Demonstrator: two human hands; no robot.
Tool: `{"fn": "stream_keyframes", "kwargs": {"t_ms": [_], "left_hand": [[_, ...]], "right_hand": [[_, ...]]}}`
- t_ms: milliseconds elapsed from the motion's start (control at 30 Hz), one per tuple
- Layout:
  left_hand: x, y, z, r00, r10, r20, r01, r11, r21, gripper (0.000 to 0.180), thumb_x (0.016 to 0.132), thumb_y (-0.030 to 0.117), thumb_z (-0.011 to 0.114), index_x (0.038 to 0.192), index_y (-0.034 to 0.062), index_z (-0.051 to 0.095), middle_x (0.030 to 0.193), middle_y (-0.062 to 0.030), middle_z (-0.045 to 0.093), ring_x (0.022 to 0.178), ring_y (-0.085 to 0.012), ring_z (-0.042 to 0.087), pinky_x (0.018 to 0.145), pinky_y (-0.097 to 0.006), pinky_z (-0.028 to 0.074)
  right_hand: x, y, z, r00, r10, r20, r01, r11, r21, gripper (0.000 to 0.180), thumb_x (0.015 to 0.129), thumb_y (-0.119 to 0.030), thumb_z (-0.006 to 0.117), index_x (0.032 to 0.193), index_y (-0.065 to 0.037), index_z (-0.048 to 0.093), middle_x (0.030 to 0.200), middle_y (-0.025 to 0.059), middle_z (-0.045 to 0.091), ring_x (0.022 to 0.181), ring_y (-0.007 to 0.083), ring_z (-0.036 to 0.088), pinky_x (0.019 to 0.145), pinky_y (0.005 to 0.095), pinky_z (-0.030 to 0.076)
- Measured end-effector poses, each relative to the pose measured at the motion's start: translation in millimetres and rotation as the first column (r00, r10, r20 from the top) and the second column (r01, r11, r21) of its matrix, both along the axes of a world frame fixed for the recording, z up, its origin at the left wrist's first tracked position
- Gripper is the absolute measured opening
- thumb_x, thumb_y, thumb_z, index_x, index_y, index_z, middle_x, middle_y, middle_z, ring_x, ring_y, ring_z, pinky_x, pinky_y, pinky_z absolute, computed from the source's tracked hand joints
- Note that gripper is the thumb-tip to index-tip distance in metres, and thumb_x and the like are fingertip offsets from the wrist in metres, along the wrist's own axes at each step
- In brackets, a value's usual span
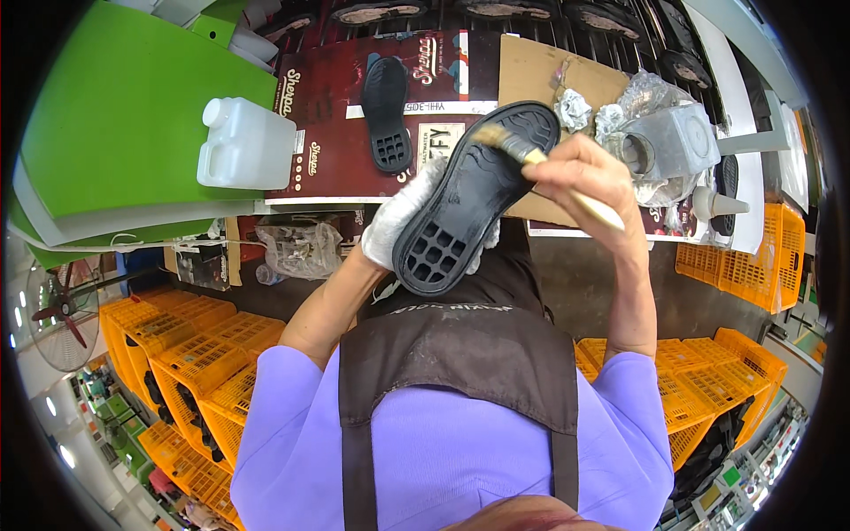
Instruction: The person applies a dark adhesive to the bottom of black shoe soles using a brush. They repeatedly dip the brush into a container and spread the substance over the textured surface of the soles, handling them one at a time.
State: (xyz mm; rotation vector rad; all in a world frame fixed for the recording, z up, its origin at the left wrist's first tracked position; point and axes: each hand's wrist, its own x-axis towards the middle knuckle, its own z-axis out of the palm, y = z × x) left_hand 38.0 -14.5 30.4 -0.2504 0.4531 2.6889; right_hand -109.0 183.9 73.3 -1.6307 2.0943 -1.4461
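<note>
Above the workbench, the gloved left hand (398,217) grips a black sole (474,195) while the right hand (584,173) clasps a brush (531,157) touching it.

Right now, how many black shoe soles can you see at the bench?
2 clear: one sole held in the gloved left hand under the brush, one lying sole on the cardboard. Dark shapes on the rear rack may be more.

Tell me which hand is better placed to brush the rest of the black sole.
Right. The right hand grips the brush with its bristles on the black sole. The gloved left hand is busy holding that sole from underneath.
</note>
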Motion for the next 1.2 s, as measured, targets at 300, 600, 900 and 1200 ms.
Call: {"fn": "stream_keyframes", "kwargs": {"t_ms": [300,600,900,1200], "left_hand": [[-2,-1,-31,0.995,-0.013,-0.099,-0.021,0.942,-0.336,0.066,0.095,0.054,0.028,0.132,0.0007,0.038,0.112,-0.0233,0.055,0.09,-0.0302,0.062,0.072,-0.043,0.056],[-12,-12,-28,0.985,0.167,0.037,-0.159,0.973,-0.167,0.057,0.099,0.046,0.024,0.128,0.0022,0.044,0.108,-0.0127,0.06,0.091,-0.0201,0.061,0.084,-0.033,0.051],[5,-5,-23,0.988,0.052,-0.146,-0.113,0.887,-0.448,0.052,0.098,0.043,0.032,0.129,0.0018,0.043,0.108,-0.0108,0.059,0.094,-0.016,0.059,0.083,-0.029,0.049],[-3,-12,-23,0.974,0.171,-0.146,-0.18,0.982,-0.049,0.057,0.098,0.045,0.026,0.132,0.0019,0.04,0.118,-0.0162,0.055,0.098,-0.0242,0.059,0.088,-0.038,0.05]], "right_hand": [[6,-9,-14,0.916,-0.384,-0.113,0.385,0.923,-0.017,0.015,0.077,0.001,0.067,0.092,-0.002,0.065,0.072,0.01,0.058,0.061,0.0211,0.058,0.055,0.0301,0.045],[64,-18,-1,0.916,0.24,0.321,-0.232,0.971,-0.062,0.013,0.077,-0.003,0.068,0.09,-0.002,0.066,0.075,0.0101,0.062,0.065,0.021,0.06,0.056,0.0298,0.049],[-17,-22,-36,0.934,-0.33,0.135,0.338,0.941,-0.038,0.017,0.08,-0.01,0.067,0.095,-0.002,0.067,0.074,0.0055,0.063,0.061,0.0134,0.059,0.054,0.0264,0.048],[49,-23,-24,0.907,0.39,-0.161,-0.397,0.918,-0.01,0.029,0.072,-0.006,0.065,0.101,-0.005,0.063,0.078,0.0052,0.053,0.07,0.0195,0.057,0.056,0.0312,0.048]]}}
